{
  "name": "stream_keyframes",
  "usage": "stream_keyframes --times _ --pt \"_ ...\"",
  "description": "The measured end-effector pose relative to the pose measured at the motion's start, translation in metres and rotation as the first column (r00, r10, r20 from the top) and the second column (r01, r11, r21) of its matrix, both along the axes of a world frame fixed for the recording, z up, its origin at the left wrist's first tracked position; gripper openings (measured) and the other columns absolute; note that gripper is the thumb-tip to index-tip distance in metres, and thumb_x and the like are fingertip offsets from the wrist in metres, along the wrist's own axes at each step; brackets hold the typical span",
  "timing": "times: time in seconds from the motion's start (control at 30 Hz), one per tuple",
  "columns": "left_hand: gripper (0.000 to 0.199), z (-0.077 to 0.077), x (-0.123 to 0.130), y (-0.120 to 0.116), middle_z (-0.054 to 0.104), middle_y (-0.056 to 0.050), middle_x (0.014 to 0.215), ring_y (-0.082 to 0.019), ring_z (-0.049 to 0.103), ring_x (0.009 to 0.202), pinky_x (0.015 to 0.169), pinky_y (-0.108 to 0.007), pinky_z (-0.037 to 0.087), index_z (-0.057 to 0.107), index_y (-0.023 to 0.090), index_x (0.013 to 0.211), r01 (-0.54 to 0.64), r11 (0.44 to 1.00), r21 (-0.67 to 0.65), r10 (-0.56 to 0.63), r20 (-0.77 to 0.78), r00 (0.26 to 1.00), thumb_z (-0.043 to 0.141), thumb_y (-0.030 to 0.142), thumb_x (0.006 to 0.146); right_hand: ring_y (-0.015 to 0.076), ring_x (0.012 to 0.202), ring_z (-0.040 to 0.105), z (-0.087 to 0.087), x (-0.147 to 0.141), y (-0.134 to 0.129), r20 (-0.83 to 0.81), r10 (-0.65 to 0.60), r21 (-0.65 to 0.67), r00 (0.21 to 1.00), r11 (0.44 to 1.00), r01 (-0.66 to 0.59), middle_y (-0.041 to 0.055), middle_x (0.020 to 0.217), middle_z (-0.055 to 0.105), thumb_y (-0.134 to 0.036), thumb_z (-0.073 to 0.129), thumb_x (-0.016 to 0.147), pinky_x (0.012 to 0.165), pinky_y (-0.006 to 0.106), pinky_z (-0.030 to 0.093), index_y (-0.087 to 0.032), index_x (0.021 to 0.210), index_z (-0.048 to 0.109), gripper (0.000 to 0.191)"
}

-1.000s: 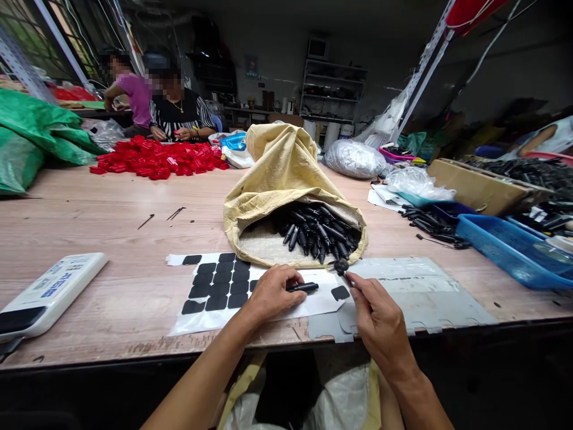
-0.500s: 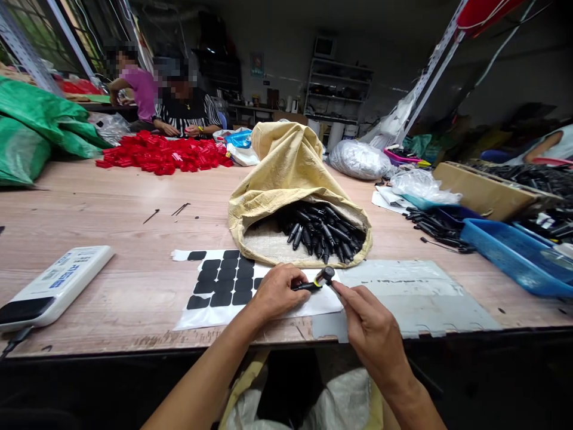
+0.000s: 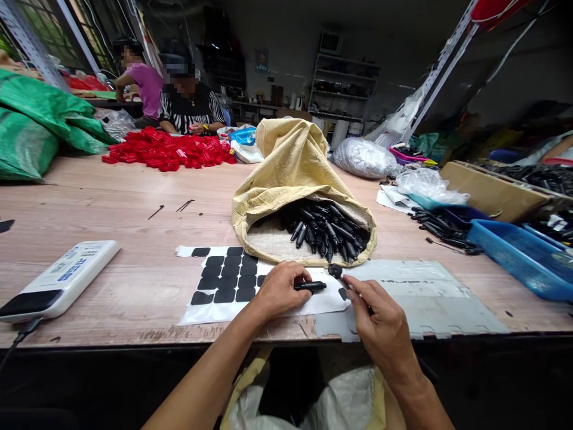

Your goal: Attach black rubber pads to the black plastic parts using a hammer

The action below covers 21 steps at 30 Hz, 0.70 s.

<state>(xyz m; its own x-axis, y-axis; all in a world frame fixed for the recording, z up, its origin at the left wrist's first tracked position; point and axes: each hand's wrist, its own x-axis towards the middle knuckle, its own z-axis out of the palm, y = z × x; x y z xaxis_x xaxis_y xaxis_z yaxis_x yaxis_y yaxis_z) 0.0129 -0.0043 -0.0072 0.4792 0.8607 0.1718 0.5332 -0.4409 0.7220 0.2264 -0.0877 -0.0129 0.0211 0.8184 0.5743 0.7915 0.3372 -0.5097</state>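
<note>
My left hand (image 3: 283, 290) rests over a white backing sheet (image 3: 326, 303), its fingers closed around a black pen-shaped tube (image 3: 312, 286) whose tip points right. Just to its right, my right hand (image 3: 380, 313) pinches a thin-stemmed piece with a round black head (image 3: 335, 272); its exact kind is unclear. The head sits above and apart from the tube. Black rounded-square stickers (image 3: 229, 282) lie in rows on the sheet, left of my hands. Behind them, a yellow woven sack (image 3: 286, 179) lies with its mouth toward me, holding a heap of black tubes (image 3: 329, 233).
A white power bank (image 3: 76, 266) with a cable lies at left. Red pieces (image 3: 168, 149) are heaped before a seated person (image 3: 190, 110). At right are a blue tray (image 3: 519, 257) and a grey board (image 3: 416, 298). The table edge runs close to me.
My right hand has shifted slightly right and down, and the round head has turned and separated from the black tube. My left hand stays nearly in place. The view has shifted slightly.
</note>
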Motion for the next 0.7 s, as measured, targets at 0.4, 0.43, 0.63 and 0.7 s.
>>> stream_keyframes --times 0.4,0.43,0.63,0.7 --pt "0.023 0.001 -0.004 0.004 0.072 -0.004 0.099 -0.023 0.061 0.099 0.089 -0.034 0.043 0.074 0.02 0.095 0.018 0.994 -0.109 -0.009 0.08 0.997 0.055 0.032 0.09 0.0209 0.094 0.061 -0.025 0.041 0.009 0.316 -0.207 0.066 0.926 0.978 0.196 0.0029 0.097 0.069 -0.023 0.052 0.096 0.084 0.033 0.046 -0.026 0.112 0.07 0.025" --pt "0.024 0.002 -0.004 0.003 0.072 -0.004 0.1 -0.023 0.06 0.099 0.089 -0.034 0.043 0.073 0.02 0.094 0.017 0.994 -0.107 -0.009 0.073 0.997 0.053 0.032 0.091 0.0208 0.094 0.061 -0.024 0.04 0.009 0.321 -0.216 0.071 0.922 0.976 0.204 0.0028 0.097 0.069 -0.023 0.052 0.096 0.084 0.033 0.046 -0.027 0.113 0.07 0.025" --pt "0.029 0.003 -0.004 0.003 0.069 -0.003 0.095 -0.022 0.058 0.094 0.085 -0.033 0.042 0.069 0.02 0.087 0.037 0.997 -0.067 -0.035 0.035 0.999 0.045 0.033 0.096 0.0204 0.092 0.06 -0.023 0.036 0.008 0.335 -0.242 0.077 0.911 0.97 0.23 0.0025 0.097 0.069 -0.022 0.052 0.096 0.083 0.033 0.045 -0.027 0.114 0.069 0.025" --pt "0.03 0.001 -0.003 0.005 0.068 -0.003 0.093 -0.022 0.058 0.093 0.085 -0.033 0.042 0.068 0.02 0.086 0.04 0.998 -0.056 -0.038 0.024 0.999 0.044 0.033 0.097 0.0203 0.092 0.06 -0.024 0.036 0.008 0.337 -0.248 0.08 0.908 0.969 0.234 0.0024 0.097 0.069 -0.022 0.053 0.095 0.083 0.033 0.044 -0.027 0.114 0.069 0.025"
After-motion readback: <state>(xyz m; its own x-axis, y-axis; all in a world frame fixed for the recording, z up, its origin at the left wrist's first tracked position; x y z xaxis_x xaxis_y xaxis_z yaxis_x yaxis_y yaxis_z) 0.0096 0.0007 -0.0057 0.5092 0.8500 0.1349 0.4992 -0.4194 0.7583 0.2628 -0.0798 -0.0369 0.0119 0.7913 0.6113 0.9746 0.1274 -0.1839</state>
